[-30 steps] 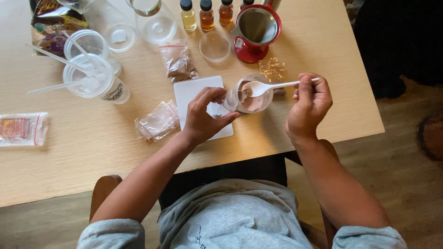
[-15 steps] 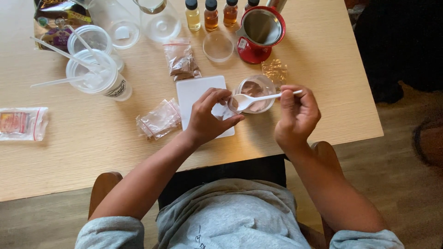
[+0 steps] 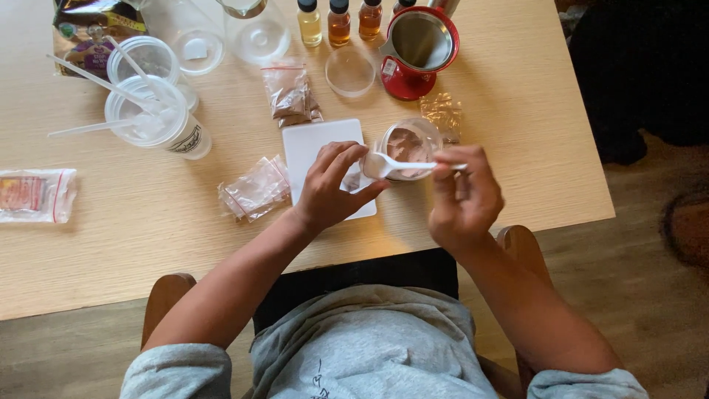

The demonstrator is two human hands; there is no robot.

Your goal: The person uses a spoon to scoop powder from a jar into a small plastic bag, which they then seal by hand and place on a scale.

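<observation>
Left hand [image 3: 330,188] steadies the small clear plastic cup of pinkish-brown powder [image 3: 408,146] by its wall; light, easily tipped. Right hand [image 3: 464,193] pinches the thin white plastic spoon [image 3: 402,167] by its handle.

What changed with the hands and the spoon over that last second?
The right hand drew the white plastic spoon back from over the clear cup of brownish powder toward its near rim, beside the left hand. The left hand stayed at the cup, over the white board. Bottles, bags and other cups did not shift.
</observation>
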